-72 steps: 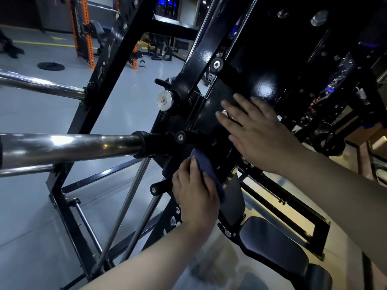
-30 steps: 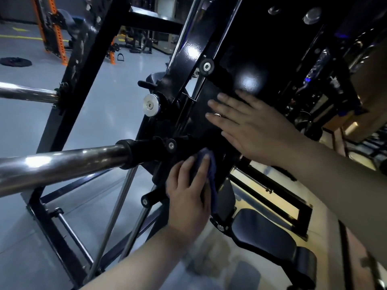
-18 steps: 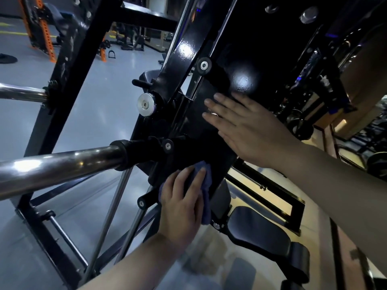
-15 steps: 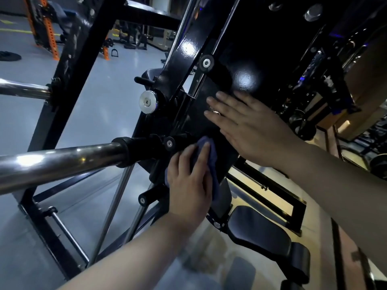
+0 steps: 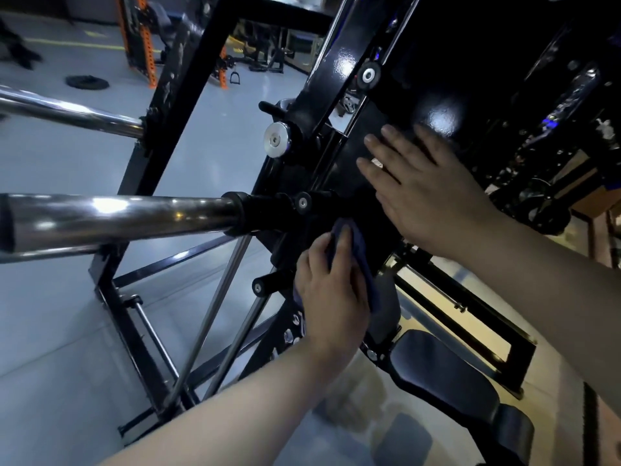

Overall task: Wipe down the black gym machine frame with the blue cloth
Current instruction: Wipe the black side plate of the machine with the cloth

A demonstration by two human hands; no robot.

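Observation:
The black gym machine frame point(image 5: 339, 72) slants up through the middle of the view, glossy with bolts and knobs. My left hand point(image 5: 331, 294) holds the blue cloth point(image 5: 361, 255) against the lower part of the black plate, just below the collar of the chrome bar; the cloth shows above and to the right of my fingers. My right hand point(image 5: 423, 193) lies flat with straight fingers on the black plate higher up, touching it. Most of the cloth is hidden under my left palm.
A thick chrome bar point(image 5: 111, 218) juts left from the frame at mid height, a thinner one point(image 5: 70, 112) above it. A black padded seat point(image 5: 447, 381) sits below right. Orange racks point(image 5: 141, 38) and a weight plate point(image 5: 86, 82) stand on the grey floor far left.
My left hand has rubbed the cloth up and down on the lower plate and now sits slightly lower than half a second ago. My right hand has stayed flat on the plate.

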